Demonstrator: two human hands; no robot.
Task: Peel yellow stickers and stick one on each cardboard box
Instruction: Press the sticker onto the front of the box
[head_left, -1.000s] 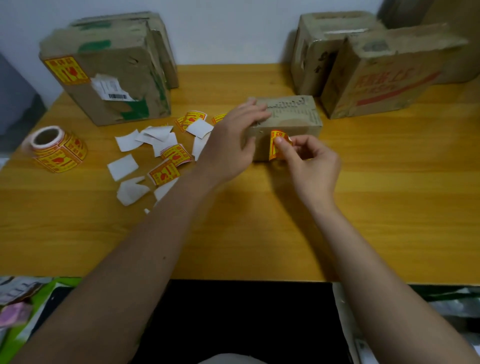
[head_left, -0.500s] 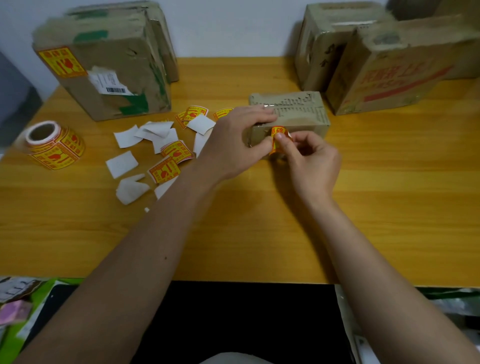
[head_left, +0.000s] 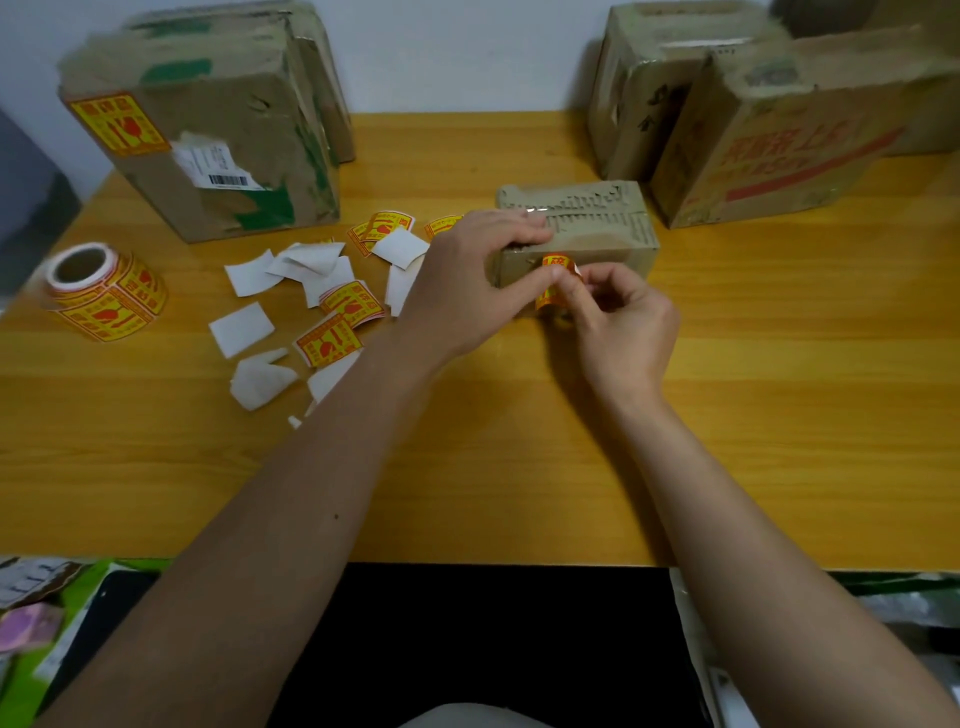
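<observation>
A small cardboard box (head_left: 597, 234) lies in the middle of the wooden table (head_left: 779, 389). My left hand (head_left: 470, 280) grips its left end, fingers over the top and thumb on the front face. My right hand (head_left: 618, 325) pinches a curled yellow sticker (head_left: 555, 275) against the box's front face. A roll of yellow stickers (head_left: 104, 291) lies at the left. The big box at the back left (head_left: 208, 150) carries a yellow sticker (head_left: 118, 123). Two more boxes (head_left: 769, 135) stand at the back right.
Loose yellow stickers (head_left: 332, 340) and several white backing papers (head_left: 241, 327) are scattered left of my left hand. Papers and packets (head_left: 41, 618) lie below the table's near edge at both sides. A wall (head_left: 467, 52) runs behind the table.
My left hand shifted from resting over the box's top to gripping its left end, thumb on the front. My right hand keeps the sticker at the front face.
</observation>
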